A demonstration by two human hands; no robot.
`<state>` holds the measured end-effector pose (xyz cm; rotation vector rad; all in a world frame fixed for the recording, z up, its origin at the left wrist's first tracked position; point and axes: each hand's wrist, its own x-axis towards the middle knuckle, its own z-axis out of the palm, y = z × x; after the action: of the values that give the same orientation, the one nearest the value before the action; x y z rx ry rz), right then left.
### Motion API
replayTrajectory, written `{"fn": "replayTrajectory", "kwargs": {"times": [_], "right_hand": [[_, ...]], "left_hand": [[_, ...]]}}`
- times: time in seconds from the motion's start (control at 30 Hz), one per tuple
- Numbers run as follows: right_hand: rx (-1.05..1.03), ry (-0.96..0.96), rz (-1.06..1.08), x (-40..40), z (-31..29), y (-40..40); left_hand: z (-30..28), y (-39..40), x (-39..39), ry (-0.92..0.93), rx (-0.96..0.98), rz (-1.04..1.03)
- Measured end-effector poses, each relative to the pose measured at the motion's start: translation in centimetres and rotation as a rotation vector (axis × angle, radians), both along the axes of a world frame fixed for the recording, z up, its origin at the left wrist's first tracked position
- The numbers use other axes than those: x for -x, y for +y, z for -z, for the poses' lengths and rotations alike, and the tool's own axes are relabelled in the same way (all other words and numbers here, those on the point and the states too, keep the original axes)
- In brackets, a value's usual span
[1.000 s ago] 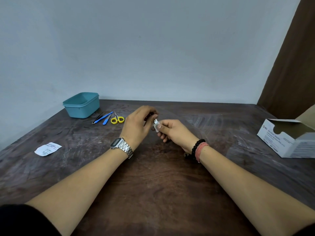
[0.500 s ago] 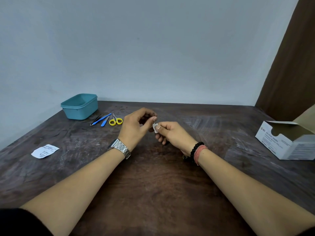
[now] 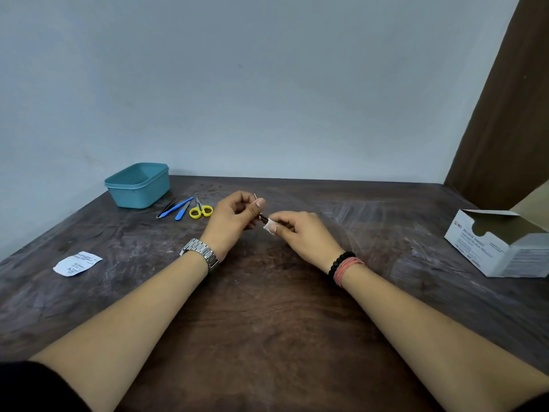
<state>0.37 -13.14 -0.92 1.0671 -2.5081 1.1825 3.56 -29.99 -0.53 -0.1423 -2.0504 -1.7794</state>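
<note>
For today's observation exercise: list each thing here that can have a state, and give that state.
Left hand: grips a thin metal tool.
Right hand: pinches a white swab against the tool.
Box: flap open.
Tub: upright, no lid.
Scissors: closed, lying flat.
Wrapper: lying flat on the table.

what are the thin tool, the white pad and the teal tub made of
Thin tool: probably metal, slim and grey with a slight glint.
White pad: looks like soft nonwoven fabric or gauze, matte, folded over the tool.
Teal tub: plastic, with smooth moulded walls and rounded corners.
</note>
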Motion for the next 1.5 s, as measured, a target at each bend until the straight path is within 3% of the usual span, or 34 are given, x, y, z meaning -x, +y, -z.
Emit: {"fn": "replayTrajectory", "kwargs": {"times": [0.2,0.57,0.77,1.03,1.5], "right_hand": [[0.006,0.051,-0.007,-0.11,0.02,-0.30],[0.243,-0.167,0.013,-0.27,-0.46,0.06],[0.187,-0.144,0.017,-0.34,-0.36,-0.03],[0.133,-0.164,0.070,0.08,-0.26,0.47],[0.017,-0.022,0.115,-0.47,-0.64,0.37]], "left_hand": [[-0.02,0.19,-0.11,-0.066,-0.107,0.077],[0.08,0.30,-0.17,-0.028,-0.130,0.098],[0.19,0.33,-0.21,0.004,0.006,0.084],[0.21,0.25,-0.13,0.020,0.039,0.036],[0.09,0.35,-0.26,0.026,0.125,0.059]]}}
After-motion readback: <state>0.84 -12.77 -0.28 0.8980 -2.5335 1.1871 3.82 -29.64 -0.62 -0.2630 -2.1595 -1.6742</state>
